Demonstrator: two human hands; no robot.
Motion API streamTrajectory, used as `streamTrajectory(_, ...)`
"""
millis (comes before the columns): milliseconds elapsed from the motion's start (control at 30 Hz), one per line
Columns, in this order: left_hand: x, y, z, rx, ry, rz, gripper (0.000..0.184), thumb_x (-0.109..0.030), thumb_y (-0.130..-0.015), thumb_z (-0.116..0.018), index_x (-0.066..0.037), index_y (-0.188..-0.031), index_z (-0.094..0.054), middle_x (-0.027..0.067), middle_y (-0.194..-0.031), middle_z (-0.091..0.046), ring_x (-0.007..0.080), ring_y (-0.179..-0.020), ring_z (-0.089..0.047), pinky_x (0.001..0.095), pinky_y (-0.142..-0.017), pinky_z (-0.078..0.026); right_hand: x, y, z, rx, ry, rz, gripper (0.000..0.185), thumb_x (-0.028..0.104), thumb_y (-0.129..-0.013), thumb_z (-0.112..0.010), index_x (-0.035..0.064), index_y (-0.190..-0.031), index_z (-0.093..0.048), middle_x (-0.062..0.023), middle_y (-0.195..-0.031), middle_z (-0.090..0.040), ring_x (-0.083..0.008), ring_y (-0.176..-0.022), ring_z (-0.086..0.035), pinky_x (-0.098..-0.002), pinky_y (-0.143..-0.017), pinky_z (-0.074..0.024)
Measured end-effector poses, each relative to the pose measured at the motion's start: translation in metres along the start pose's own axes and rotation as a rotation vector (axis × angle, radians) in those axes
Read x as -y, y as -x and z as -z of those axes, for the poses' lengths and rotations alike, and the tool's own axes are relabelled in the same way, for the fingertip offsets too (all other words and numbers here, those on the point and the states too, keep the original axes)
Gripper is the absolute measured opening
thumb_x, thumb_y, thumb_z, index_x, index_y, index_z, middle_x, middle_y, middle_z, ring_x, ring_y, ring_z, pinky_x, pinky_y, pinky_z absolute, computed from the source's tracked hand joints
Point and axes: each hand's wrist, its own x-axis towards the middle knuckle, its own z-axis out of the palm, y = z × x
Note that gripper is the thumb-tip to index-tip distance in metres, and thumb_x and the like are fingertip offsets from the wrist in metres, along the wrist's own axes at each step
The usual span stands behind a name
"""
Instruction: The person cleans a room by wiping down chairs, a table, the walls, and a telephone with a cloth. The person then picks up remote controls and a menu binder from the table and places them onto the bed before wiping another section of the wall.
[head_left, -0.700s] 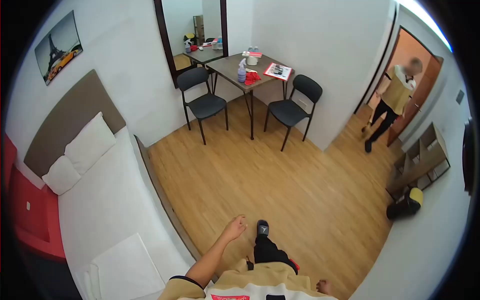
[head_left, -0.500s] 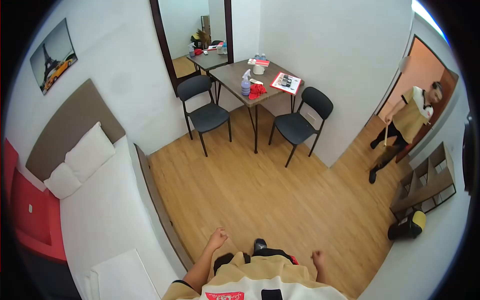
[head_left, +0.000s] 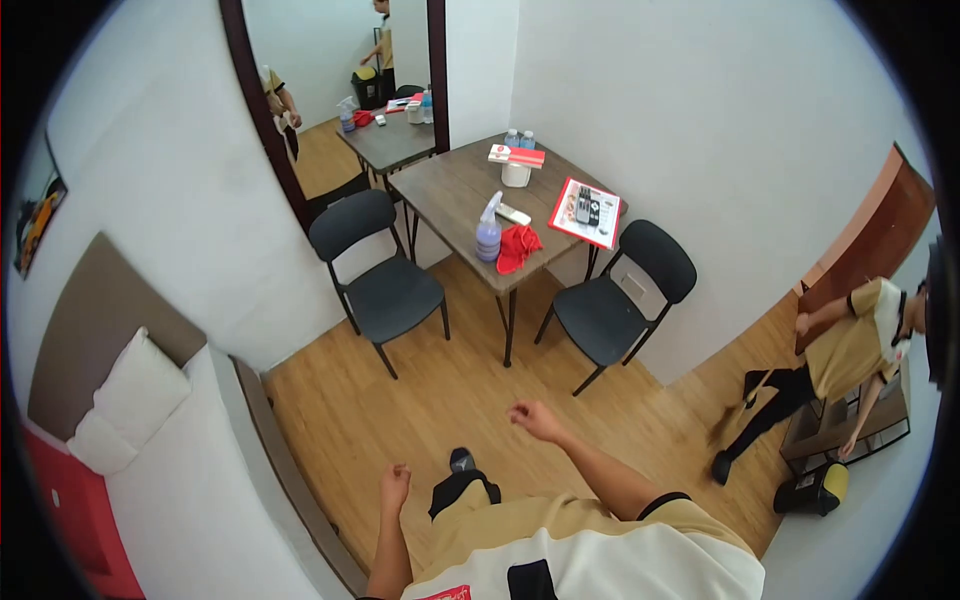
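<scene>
The right hand (head_left: 538,420) reached out over the wooden floor (head_left: 420,400), its fingers loosely parted and bent, nothing visible in them; the left hand (head_left: 395,483) hung lower, fingers curled, and I could not tell whether the tips met the palm. Since a moment earlier the right hand had come forward and the person had moved nearer to the table (head_left: 450,190), which put the spray bottle (head_left: 488,242) and red cloth (head_left: 518,250) closer to both hands, though well apart and untouched. They sat at the table's near corner, the cloth just beside the bottle, a pale remote (head_left: 513,214) behind them. The spray bottle held purple liquid, its level unclear to me. Farther back, 2 water bottles (head_left: 526,140) stood behind a white container (head_left: 516,177), whose contents were hidden under a red-and-white box (head_left: 517,157). A red-edged sheet (head_left: 606,232) bore a dark device (head_left: 587,207), and 2 dark chairs (head_left: 393,300) stood by the table. A co-worker (head_left: 850,345) had also come farther in, 1 arm lowered toward the black bin (head_left: 800,492); its yellow lid (head_left: 834,484) hid whatever was inside.
</scene>
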Motion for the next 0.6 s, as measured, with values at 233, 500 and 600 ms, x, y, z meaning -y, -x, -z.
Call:
streamTrajectory(233, -0.269, -0.193, -0.080, 0.241, -0.044, -0.541, 0.044, -0.025, -0.084, -0.068, -0.003, -0.120, -0.055, 0.0157, -0.097, -0.063, 0.0293, -0.088, -0.062, 0.0374, -0.079, -0.049, 0.043, -0.122, 0.092, 0.061, 0.079, 0.027, 0.015, 0.013, -0.089, -0.059, 0.0007, -0.095, -0.064, -0.0065, -0.083, -0.068, -0.0148, -0.080, -0.063, -0.0305, -0.072, -0.0496)
streamTrajectory(500, -0.441, -0.384, -0.202, 0.181, 0.054, -0.675, 0.115, -0.040, -0.058, -0.087, -0.005, -0.147, -0.022, 0.0249, -0.127, -0.052, 0.0381, -0.114, -0.052, 0.0440, -0.095, -0.043, 0.000, -0.339, 0.187, -0.812, -0.010, 0.052, 0.038, 0.023, -0.084, -0.070, -0.0026, -0.108, -0.056, -0.0148, -0.099, -0.062, -0.0233, -0.091, -0.061, -0.0343, -0.082, -0.0480)
streamTrajectory(600, -0.467, -0.396, -0.209, 0.371, -0.049, -0.567, 0.097, -0.023, -0.067, -0.079, -0.005, -0.146, -0.025, 0.0230, -0.121, -0.057, 0.0335, -0.110, -0.057, 0.0396, -0.093, -0.044, -0.031, -0.378, 0.188, -0.758, 0.166, -0.066, 0.049, 0.033, -0.083, -0.070, -0.0062, -0.109, -0.054, -0.0219, -0.099, -0.059, -0.0339, -0.094, -0.058, -0.0399, -0.085, -0.0456)
